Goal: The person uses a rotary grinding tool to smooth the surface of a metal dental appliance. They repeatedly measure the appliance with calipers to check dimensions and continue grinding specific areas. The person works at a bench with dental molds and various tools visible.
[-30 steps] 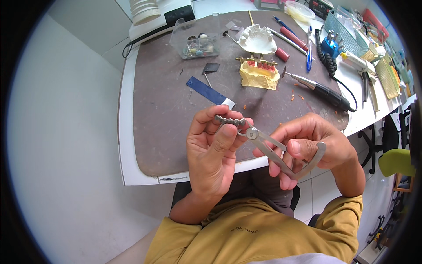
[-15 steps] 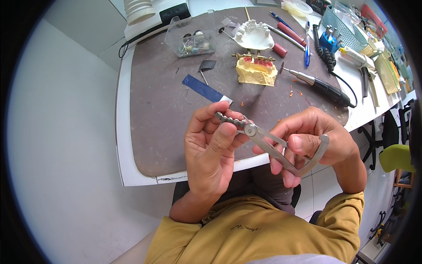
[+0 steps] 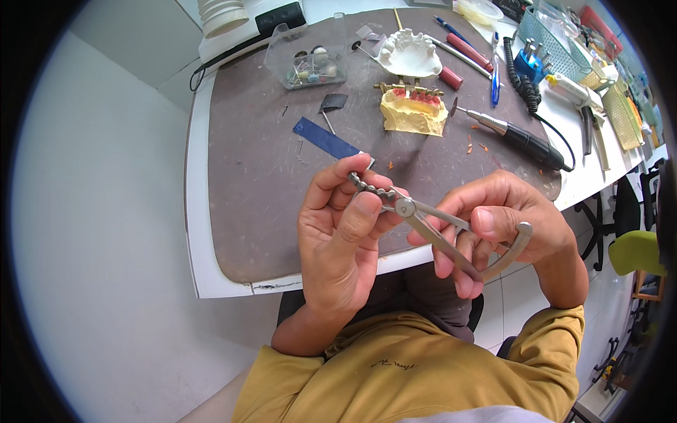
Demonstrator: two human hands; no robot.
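My left hand [image 3: 337,247] pinches a grey metal dental bridge framework [image 3: 369,187] between thumb and fingertips, above the near edge of the bench. In my right hand [image 3: 522,204] is a metal dental caliper [image 3: 438,238], its legs lying between thumb and fingers and its curved scale arm pointing up to the right. The caliper's small jaws reach the right end of the framework; my left fingers partly hide them, so I cannot tell whether they touch the metal. Beyond my hands stands an articulated dental model, with a white upper cast [image 3: 409,56] and a yellow lower cast [image 3: 413,114].
A handpiece with a disc [image 3: 518,137] lies right of the model. A blue strip [image 3: 326,137] and a dark square piece [image 3: 333,103] lie to the left, below a clear box of burs [image 3: 307,70]. Pens, a blue bur stand [image 3: 529,65] and baskets [image 3: 553,46] line the far right.
The framework has tilted slightly in my left fingers. The caliper has shifted a little to the right, its scale arm now slightly lower. Both hands keep their hold.
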